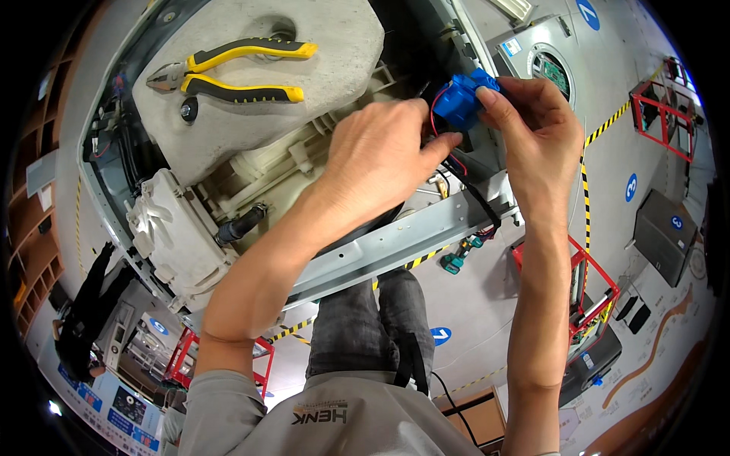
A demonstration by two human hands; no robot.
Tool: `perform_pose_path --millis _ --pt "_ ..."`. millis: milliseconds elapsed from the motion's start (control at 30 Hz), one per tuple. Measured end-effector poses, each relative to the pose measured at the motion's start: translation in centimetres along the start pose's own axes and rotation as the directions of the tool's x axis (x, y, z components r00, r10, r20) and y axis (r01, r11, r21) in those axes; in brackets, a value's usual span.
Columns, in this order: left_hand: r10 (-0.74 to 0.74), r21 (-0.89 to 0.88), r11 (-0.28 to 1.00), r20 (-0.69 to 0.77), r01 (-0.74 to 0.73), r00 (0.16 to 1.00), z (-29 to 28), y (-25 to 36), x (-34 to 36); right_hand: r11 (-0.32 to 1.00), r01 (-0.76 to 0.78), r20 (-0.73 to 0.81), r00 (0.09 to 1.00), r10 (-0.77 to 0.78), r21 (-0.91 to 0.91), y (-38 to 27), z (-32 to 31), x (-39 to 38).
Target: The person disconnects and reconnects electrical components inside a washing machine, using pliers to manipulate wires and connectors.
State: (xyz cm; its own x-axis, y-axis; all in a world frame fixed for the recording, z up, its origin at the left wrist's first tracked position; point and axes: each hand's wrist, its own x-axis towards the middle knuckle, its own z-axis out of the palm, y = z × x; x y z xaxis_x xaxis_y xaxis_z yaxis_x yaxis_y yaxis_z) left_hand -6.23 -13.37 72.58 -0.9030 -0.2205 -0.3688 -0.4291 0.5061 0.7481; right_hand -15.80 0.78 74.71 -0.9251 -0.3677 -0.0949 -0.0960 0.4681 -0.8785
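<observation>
An open metal casing (414, 234) surrounds a concrete block (243, 125). Yellow-black pliers (247, 50) rest on the block. To the block's right, the left hand (380, 144) curls, its grip impossible to tell, and the right hand (540, 129) pinches a blue plastic part (458, 100) between thumb and fingers.

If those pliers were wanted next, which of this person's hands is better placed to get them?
Probably the left hand: it is nearer the yellow-and-black pliers, while the right hand, farther off, holds the blue part.
</observation>
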Motion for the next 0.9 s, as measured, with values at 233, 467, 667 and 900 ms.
perform_pose_path --millis 233,467,667,900 --pt "0.213 0.102 0.977 -0.44 -0.187 0.873 -0.3 -0.9 0.4 0.983 0.18 -0.167 0.969 -0.182 -0.027 0.5 1.6 -1.3" --pt "0.56 0.302 0.828 -0.491 -0.472 0.668 -1.3 -1.1 0.8 0.903 0.343 -0.21 0.893 -0.399 -0.257 1.2 3.4 -1.5" --pt "0.432 0.001 0.869 -0.491 -0.495 0.757 0.6 -1.0 0.6 0.803 0.465 -0.134 0.829 -0.543 -0.373 0.0 3.6 -2.1" --pt "0.417 -0.051 0.852 -0.537 -0.522 0.733 0.7 -0.5 0.7 0.74 0.598 -0.043 0.768 -0.639 -0.308 0.9 2.7 -2.7"
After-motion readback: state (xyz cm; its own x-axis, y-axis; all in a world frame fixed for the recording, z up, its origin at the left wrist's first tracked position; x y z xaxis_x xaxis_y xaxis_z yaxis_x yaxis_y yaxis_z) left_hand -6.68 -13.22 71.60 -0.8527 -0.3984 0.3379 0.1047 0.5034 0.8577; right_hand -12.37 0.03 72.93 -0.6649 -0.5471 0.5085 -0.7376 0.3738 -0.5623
